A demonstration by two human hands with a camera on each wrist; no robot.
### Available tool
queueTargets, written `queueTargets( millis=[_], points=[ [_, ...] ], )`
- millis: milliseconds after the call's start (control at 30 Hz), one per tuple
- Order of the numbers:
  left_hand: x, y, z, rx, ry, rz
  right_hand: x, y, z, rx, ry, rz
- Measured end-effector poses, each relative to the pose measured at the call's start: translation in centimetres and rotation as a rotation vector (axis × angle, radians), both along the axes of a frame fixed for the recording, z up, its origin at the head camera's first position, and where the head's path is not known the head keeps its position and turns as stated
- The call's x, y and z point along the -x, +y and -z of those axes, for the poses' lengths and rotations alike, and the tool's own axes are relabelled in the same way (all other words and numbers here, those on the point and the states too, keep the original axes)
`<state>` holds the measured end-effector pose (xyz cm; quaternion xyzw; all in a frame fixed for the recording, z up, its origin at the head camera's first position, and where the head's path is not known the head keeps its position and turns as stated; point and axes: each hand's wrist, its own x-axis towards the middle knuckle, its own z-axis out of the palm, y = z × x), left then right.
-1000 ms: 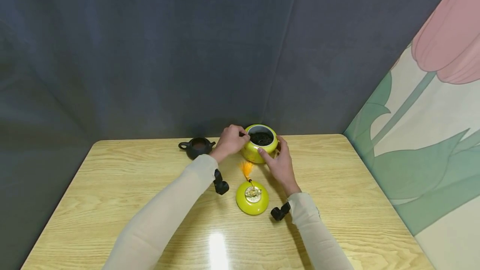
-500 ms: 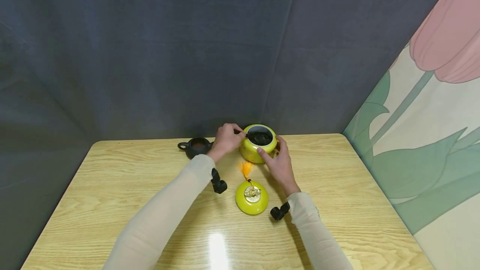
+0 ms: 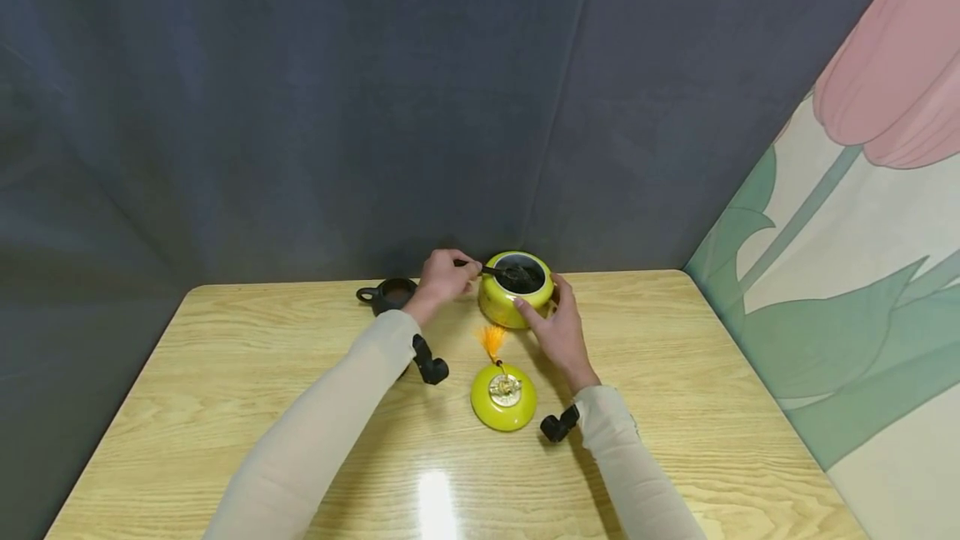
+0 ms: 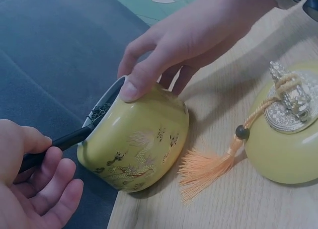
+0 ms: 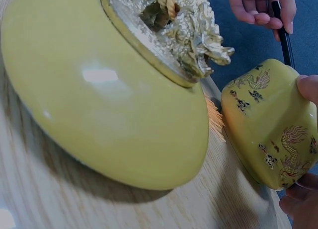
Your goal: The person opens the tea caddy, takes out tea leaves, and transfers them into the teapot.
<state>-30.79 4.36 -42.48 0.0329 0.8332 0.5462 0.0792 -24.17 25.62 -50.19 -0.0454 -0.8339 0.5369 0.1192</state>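
A yellow tea jar (image 3: 495, 305) with a dragon pattern stands uncovered at the table's back edge, dark tea leaves (image 3: 527, 278) inside. My right hand (image 3: 561, 330) holds its right side, thumb (image 4: 130, 90) at the rim and fingers round behind. Left of the jar, my left hand (image 3: 444, 277) pinches the thin black handle of a tea scoop (image 4: 72, 138) between thumb and fingers. The scoop's far end reaches over the rim into the mouth, among the leaves. The jar's yellow lid (image 3: 489, 411), with a gold ornamental knob (image 5: 191, 35), lies in front.
An orange tassel (image 3: 492, 340) trails from the lid knob toward the jar. Beyond my left wrist sits a small dark teapot (image 3: 390, 297), partly covered by that hand. The wooden table (image 3: 225, 373) ends at a dark curtain (image 3: 360, 107) behind.
My left hand has drawn a little to the left, away from the jar's mouth, and more of the scoop's handle shows. The right hand keeps its hold on the jar.
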Motion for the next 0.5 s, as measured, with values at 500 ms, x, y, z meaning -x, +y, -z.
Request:
queueTargets(
  millis=[500],
  points=[
    [-0.1,-1.2,-0.7,-0.163,-0.031,-0.010,0.1,0.1,0.4,-0.007,-0.006,0.000]
  ],
)
